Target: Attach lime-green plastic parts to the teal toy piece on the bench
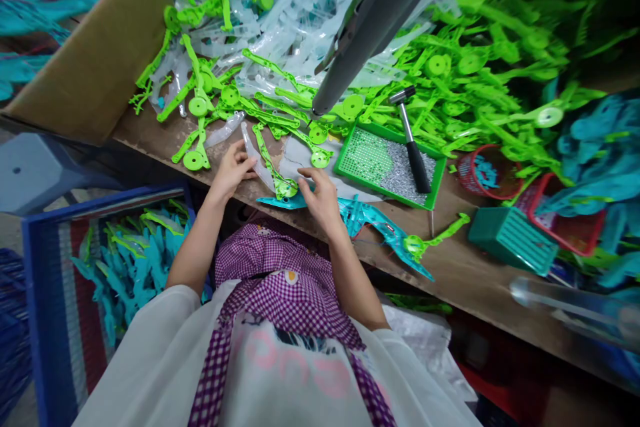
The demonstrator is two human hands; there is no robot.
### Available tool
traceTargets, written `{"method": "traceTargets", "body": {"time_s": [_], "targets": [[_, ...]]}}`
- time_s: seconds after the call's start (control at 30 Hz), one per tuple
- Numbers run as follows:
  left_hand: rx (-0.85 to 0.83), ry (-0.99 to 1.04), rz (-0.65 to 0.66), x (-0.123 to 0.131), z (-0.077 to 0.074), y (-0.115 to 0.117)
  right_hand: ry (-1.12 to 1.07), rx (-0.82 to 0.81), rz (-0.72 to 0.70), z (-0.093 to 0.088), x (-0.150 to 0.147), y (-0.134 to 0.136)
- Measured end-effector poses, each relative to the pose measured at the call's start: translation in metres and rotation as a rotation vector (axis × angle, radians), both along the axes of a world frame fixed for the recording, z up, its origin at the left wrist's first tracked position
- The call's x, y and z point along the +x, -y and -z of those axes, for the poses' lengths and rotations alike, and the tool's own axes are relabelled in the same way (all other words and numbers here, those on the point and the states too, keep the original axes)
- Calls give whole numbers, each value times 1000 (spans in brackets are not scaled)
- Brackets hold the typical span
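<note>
Pink lettering [300,368] on white shirt [150,360], partly covered by apron straps [215,367]; word not readable.

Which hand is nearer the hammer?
Right. The right hand is left of the hammer, just short of the green tray it lies across; the left hand is farther left, at a clear plastic piece.

Worn brown workbench [453,263] slants across, scuffed nr the front edge. Blue-gray plastic stool [43,170] on the L, bit of gray floor [11,232] nr it. Kinda dark tbh, esp. top R corner + under the bench.
</note>
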State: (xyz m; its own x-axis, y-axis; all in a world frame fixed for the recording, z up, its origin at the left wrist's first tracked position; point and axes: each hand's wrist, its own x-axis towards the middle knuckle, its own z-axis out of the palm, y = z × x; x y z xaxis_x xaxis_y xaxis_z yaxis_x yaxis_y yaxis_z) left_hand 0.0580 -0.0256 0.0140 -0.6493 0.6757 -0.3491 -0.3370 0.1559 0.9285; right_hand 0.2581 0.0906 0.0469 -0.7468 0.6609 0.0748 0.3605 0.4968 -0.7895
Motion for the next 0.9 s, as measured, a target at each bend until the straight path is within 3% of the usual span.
{"method": "traceTargets", "body": {"time_s": [0.3, 0.9], "targets": [[-54, 80, 17, 4, -11, -6, 74, 59, -54, 24, -2, 4], [-79, -53, 51, 6, -13, -9, 185, 165, -56, 22, -5, 10]]}}
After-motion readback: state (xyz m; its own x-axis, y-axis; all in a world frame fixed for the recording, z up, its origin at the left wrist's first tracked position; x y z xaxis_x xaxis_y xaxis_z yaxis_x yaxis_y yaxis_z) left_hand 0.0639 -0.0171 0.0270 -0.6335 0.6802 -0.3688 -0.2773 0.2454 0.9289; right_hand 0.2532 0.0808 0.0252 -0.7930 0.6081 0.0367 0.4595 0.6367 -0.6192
